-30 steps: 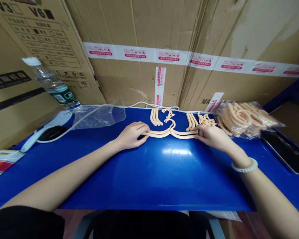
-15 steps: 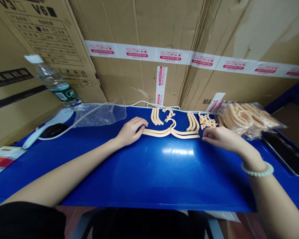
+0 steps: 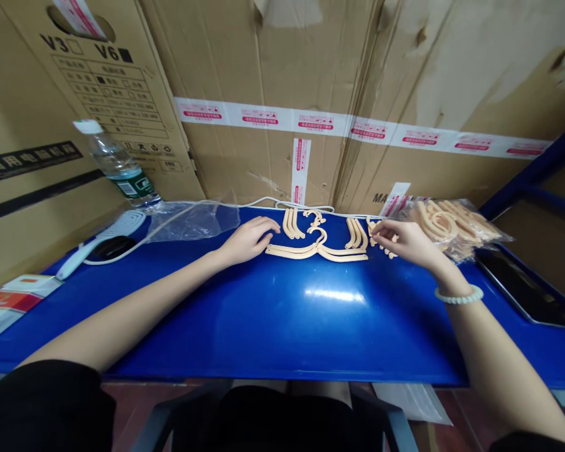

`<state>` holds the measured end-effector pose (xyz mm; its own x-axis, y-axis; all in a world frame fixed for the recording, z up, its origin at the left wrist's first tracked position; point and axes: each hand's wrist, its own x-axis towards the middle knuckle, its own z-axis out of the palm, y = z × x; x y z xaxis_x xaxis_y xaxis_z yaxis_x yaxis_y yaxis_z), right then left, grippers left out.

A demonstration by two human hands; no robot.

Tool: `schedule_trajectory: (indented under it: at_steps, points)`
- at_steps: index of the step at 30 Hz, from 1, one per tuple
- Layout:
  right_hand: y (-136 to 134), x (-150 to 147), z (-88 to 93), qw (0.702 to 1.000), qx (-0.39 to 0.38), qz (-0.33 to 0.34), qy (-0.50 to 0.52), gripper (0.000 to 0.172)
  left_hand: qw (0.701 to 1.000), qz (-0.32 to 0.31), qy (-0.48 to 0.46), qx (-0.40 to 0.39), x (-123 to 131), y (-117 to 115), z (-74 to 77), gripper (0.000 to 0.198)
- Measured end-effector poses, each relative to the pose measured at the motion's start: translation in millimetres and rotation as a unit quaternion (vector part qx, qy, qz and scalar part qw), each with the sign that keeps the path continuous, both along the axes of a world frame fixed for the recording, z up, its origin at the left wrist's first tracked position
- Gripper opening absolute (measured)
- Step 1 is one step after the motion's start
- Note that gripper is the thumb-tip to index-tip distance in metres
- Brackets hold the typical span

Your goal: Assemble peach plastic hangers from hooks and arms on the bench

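Note:
Laid out on the blue table [image 3: 263, 314] are two long peach-coloured hanger arms, end to end as paired strips, the left pair [image 3: 292, 252] and the right pair [image 3: 343, 254], with a curved hook [image 3: 320, 235] standing above where they meet. My left hand [image 3: 250, 240] rests beside the outer end of the left pair, thumb and fingers apart, holding nothing. My right hand [image 3: 407, 242] hovers over a pile of small peach pieces [image 3: 373, 225], its curled fingers slightly apart and partly covering the pile; no piece shows between them.
Behind lie curved strips at left [image 3: 292, 223] and right [image 3: 356, 233], plus loose hooks [image 3: 314, 218]. A clear bag of peach parts [image 3: 447, 226] and a phone [image 3: 522, 285] sit rightward. A hairbrush [image 3: 108, 235], plastic bag [image 3: 193, 223] and water bottle [image 3: 122, 169] are leftward. Cardboard stands behind.
My right hand has moved from beside the right end of the hanger arms to over the small pieces. My left hand stays near the left end. The view has shifted slightly.

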<state>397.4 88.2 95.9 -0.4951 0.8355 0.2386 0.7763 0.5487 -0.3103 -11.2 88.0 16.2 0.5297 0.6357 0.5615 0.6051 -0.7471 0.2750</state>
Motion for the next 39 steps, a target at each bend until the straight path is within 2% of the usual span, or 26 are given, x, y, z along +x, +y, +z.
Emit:
schedule_trajectory:
  at_steps: [2, 5, 8, 12, 15, 21, 26, 31, 34, 39]
  points:
    - [8, -11, 6.1, 1.000, 0.023, 0.005, 0.011, 0.026, 1.000, -0.007, 0.022, -0.005, 1, 8, 7.0, 0.025]
    - [25, -38, 14.1, 0.997, 0.044, 0.010, -0.065, 0.024, 0.998, -0.023, 0.055, -0.017, 6, 24, 16.4, 0.026]
    - [48, -72, 14.7, 0.992, 0.037, 0.022, -0.120, 0.027, 0.995, -0.044, 0.081, -0.034, 14, 37, 19.4, 0.023]
    - [77, -107, 2.2, 0.984, 0.013, 0.036, -0.172, 0.036, 0.992, -0.063, 0.100, -0.052, 22, 45, 12.7, 0.023]
    - [93, -120, -11.3, 0.981, -0.011, 0.059, -0.185, 0.039, 0.991, -0.059, 0.102, -0.058, 23, 47, 6.7, 0.026]
    - [113, -129, -31.9, 0.980, -0.063, 0.102, -0.161, 0.025, 0.992, -0.055, 0.100, -0.059, 17, 49, 6.5, 0.020]
    - [114, -126, -35.4, 0.988, -0.096, 0.102, -0.067, 0.025, 0.991, -0.064, 0.099, -0.057, 13, 50, 5.6, 0.017]
    - [103, -121, -34.5, 0.985, -0.107, 0.063, 0.123, 0.021, 0.993, -0.063, 0.085, -0.048, 12, 50, 0.5, 0.014]
    - [90, -119, -35.6, 0.957, -0.110, 0.017, 0.268, 0.028, 0.995, -0.057, 0.069, -0.039, 10, 48, -2.7, 0.013]
    - [47, -105, -34.7, 0.877, -0.174, -0.021, 0.447, 0.038, 0.999, -0.039, 0.017, -0.022, 4, 38, -3.5, 0.015]
